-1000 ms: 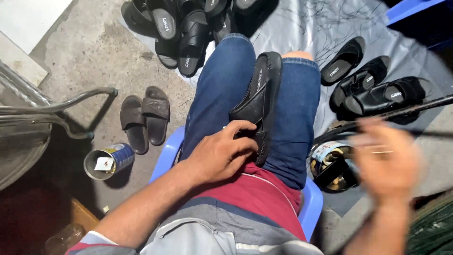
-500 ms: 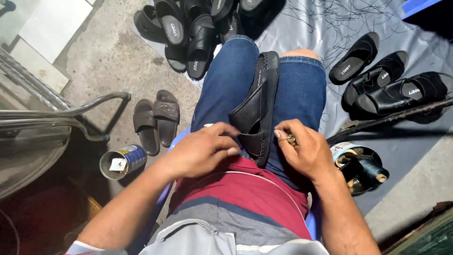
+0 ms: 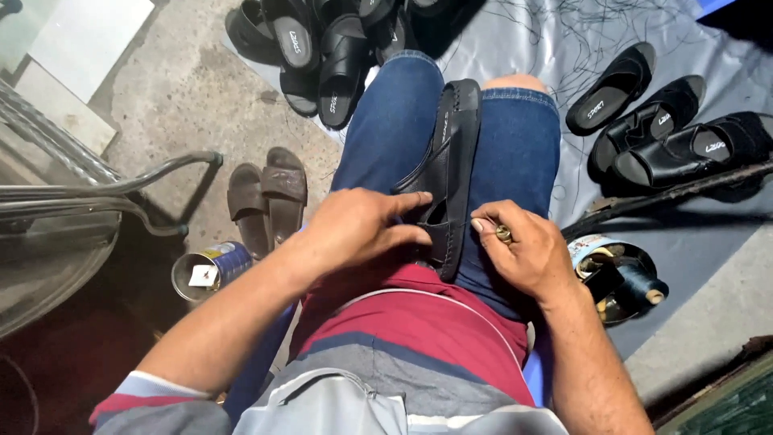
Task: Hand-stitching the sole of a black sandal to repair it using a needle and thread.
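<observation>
**Hands close in on the sandal across the lap**

Floor comes first: bare concrete point(image 3: 185, 97) on the left, a grey plastic sheet point(image 3: 531, 48) on the right strewn with loose dark threads. A heap of black sandals point(image 3: 322, 40) lies at the top, beyond the knees, and a row of three more black sandals point(image 3: 660, 133) lies on the sheet to the right. A brown pair of slides point(image 3: 270, 197) sits on the concrete to the left of the legs, just beside an open tin can point(image 3: 208, 270). On the right, near the thigh, a round tin point(image 3: 616, 274) holds a spool of dark thread point(image 3: 636, 283) and small bits too dim to name.

One black sandal point(image 3: 451, 161) lies lengthwise on the blue-jeaned lap, sole edge up, its strap toward the body. The left hand point(image 3: 358, 234) lies over the strap end, fingers spread and pressing it down; that grip matches the picture half a second ago.

The change is on the other side. A second ago the right hand point(image 3: 523, 250) was out to the right, blurred in motion and well apart from the sandal. Now it rests against the sandal's near edge, thumb and forefinger pinched on a small, pale, metal-looking tool point(image 3: 504, 234), too small to tell what kind. The swing is over and both hands sit at the same spot on the strap, so the work appears to have settled back onto the sandal's edge.
</observation>
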